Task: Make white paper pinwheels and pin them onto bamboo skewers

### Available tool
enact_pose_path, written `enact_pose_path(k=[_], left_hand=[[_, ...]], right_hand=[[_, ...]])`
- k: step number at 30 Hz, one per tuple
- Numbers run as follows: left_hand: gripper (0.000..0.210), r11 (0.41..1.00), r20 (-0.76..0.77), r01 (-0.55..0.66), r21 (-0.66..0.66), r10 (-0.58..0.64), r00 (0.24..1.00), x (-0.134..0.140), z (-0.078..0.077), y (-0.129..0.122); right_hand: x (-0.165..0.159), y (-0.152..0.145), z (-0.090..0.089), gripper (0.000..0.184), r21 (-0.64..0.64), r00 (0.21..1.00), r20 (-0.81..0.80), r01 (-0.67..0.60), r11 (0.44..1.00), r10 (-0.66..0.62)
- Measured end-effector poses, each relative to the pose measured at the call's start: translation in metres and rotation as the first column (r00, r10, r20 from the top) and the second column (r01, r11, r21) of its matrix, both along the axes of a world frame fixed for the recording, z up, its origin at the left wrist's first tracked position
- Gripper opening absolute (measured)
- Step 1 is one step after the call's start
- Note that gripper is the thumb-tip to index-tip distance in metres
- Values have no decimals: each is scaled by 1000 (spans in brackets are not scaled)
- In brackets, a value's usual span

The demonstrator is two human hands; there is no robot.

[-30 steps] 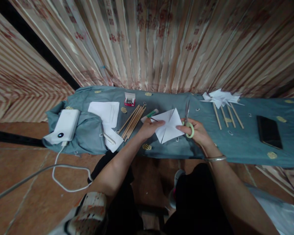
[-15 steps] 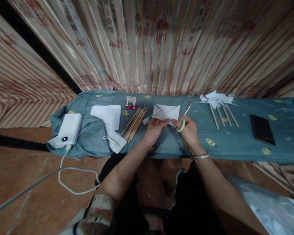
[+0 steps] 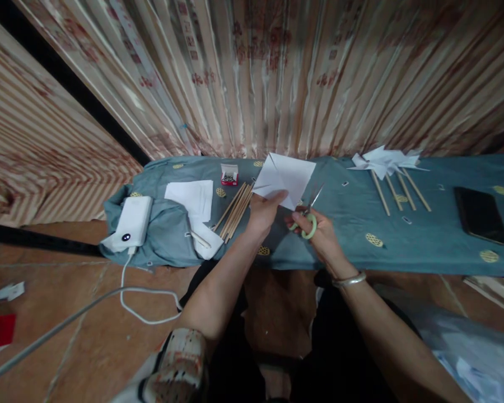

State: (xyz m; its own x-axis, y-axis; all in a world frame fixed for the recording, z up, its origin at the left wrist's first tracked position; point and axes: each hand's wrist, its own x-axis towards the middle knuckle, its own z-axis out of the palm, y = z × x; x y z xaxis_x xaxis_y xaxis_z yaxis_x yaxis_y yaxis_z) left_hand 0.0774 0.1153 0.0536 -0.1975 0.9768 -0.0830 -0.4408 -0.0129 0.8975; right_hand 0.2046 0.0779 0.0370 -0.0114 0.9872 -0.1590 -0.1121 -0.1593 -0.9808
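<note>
A square white sheet of paper [image 3: 292, 170], with slits running in from its corners, is pinched in my left hand [image 3: 264, 212] above the cloth-covered table. My right hand [image 3: 319, 232] grips a pair of scissors [image 3: 309, 224] with light green handles. The scissors' blades point up and away, parted a little, just right of the paper and apart from it. Left of my left hand lies a bundle of thin wooden sticks [image 3: 236, 211]. Behind them stands a small red and white box [image 3: 229, 175] of small metal pieces, its lid up.
Paper pinwheels [image 3: 386, 162] on sticks lie at the back right, near a black phone [image 3: 481, 215]. White paper sheets [image 3: 189, 198] and a white power bank [image 3: 133, 221] with a cable occupy the left. A pleated curtain [image 3: 260, 78] hangs behind the table [image 3: 344, 254].
My left hand has turned and raised the paper, and my right hand has come off it with the scissors. The view has shifted slightly.
</note>
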Motion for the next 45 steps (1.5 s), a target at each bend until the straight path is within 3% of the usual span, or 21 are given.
enact_pose_path(k=[6, 11, 18, 31, 45], left_hand=[[22, 996, -85, -89, -27, 87, 993, -5, -8, 17], [27, 990, -96, -131, -50, 126, 987, -6, -16, 28], [20, 986, -103, -168, 16, 169, 980, 7, -13, 34], [12, 987, 1, -158, -6, 158, 987, 20, -28, 29], [9, 995, -209, -102, 18, 103, 973, 10, -28, 20]], right_hand=[[19, -9, -7, 50, -84, 939, 104, -319, 944, 327], [13, -6, -10, 50, -146, 896, 92, -420, 896, 435], [18, 4, 0, 50, -89, 895, 45, -438, 894, 443], [27, 7, -3, 56, -173, 910, 95, -385, 907, 404], [30, 13, -7, 55, -147, 885, 110, -435, 888, 452]])
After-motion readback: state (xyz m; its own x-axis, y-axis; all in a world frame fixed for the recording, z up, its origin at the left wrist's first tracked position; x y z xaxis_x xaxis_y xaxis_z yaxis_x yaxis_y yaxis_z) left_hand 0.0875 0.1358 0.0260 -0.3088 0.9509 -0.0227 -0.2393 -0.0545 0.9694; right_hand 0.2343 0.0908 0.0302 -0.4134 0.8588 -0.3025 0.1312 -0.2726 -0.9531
